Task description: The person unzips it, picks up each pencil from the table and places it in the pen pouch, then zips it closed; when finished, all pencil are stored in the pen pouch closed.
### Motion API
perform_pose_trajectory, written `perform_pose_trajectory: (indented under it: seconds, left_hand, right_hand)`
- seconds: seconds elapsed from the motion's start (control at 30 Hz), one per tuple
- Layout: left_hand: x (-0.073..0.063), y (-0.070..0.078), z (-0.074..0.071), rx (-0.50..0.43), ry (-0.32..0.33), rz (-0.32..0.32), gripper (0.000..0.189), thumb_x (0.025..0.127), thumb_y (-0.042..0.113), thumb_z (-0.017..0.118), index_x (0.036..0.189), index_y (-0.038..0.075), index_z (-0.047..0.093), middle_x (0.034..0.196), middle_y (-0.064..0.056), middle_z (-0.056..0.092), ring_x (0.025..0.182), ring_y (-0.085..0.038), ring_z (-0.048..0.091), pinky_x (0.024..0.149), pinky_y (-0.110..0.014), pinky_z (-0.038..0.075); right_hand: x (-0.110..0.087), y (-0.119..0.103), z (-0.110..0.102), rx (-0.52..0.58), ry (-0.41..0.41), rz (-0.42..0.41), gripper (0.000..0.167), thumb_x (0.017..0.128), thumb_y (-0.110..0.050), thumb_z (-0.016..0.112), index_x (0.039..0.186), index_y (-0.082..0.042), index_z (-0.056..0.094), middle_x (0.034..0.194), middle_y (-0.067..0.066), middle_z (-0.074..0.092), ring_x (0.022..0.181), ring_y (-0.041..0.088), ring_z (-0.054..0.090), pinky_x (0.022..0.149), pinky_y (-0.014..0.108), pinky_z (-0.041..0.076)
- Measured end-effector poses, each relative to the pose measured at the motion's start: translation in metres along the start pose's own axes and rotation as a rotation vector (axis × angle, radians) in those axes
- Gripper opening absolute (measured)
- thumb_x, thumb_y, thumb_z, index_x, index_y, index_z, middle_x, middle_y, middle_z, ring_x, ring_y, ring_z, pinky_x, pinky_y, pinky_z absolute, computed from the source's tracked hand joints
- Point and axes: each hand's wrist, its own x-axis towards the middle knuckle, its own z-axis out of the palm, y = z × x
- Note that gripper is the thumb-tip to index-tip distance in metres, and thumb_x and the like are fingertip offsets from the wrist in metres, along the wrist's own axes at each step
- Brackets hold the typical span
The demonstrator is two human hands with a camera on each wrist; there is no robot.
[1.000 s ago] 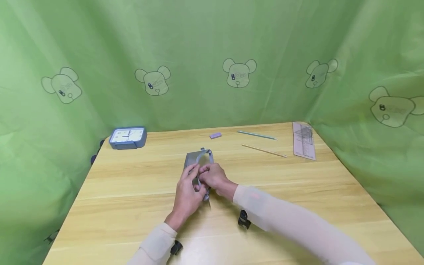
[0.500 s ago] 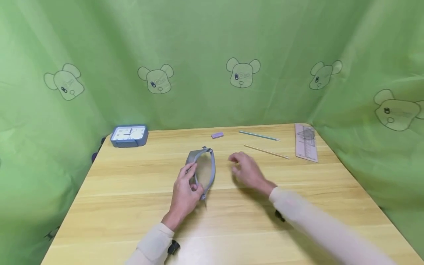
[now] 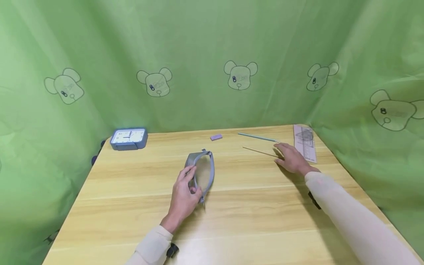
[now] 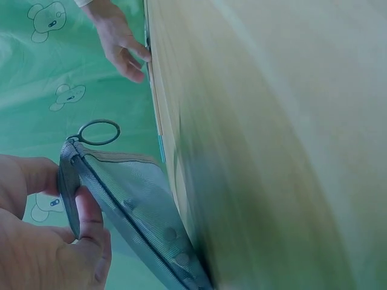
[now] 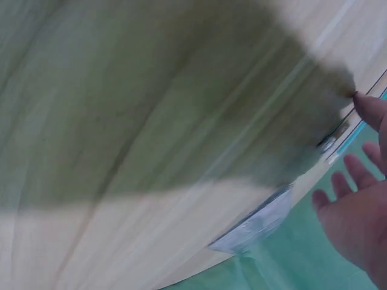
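Observation:
My left hand pinches one edge of the mouth of a grey-blue zippered pencil case, which gapes wide. In the left wrist view, thumb and fingers grip the edge of the case, near a ring-shaped zipper pull. Over at the right, my right hand reaches low over the near end of a tan pencil and covers its tip. Its fingers are spread in the right wrist view, the thumb close to the table. Behind lies a teal pencil, its end near the fingertips.
A pale set of rulers lies at the back right, just beyond the right hand. A purple eraser sits behind the pencil case. The blue clock stands at the back left. Green curtain surrounds the wooden table.
My right hand has left the pencil case and moved right to the tan pencil's end. The case's mouth has widened. My left hand keeps its grip in nearly the same place.

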Motion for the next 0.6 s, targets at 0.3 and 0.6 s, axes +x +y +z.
perform_pose_trajectory:
  seconds: [0.3,0.6]
  left_hand:
    - [-0.002,0.000,0.001,0.000,-0.012,-0.001,0.075,0.086,-0.012,0.072,0.157,-0.003,0.049,0.166,-0.014,0.045,0.072,-0.004,0.057,0.061,-0.017,0.059]
    - [-0.001,-0.001,0.002,0.010,-0.004,-0.008,0.075,0.085,-0.012,0.073,0.157,-0.003,0.050,0.166,-0.013,0.046,0.073,-0.005,0.057,0.062,-0.017,0.059]
  right_hand:
    - [0.004,-0.003,0.006,0.095,-0.036,-0.046,0.061,0.103,-0.008,0.067,0.157,0.007,0.045,0.150,0.035,0.058,0.138,0.056,0.055,0.119,0.070,0.044]
    - [-0.003,-0.033,0.018,0.144,-0.012,-0.084,0.058,0.101,-0.005,0.070,0.152,0.011,0.049,0.136,0.034,0.066,0.123,0.051,0.067,0.107,0.067,0.055]
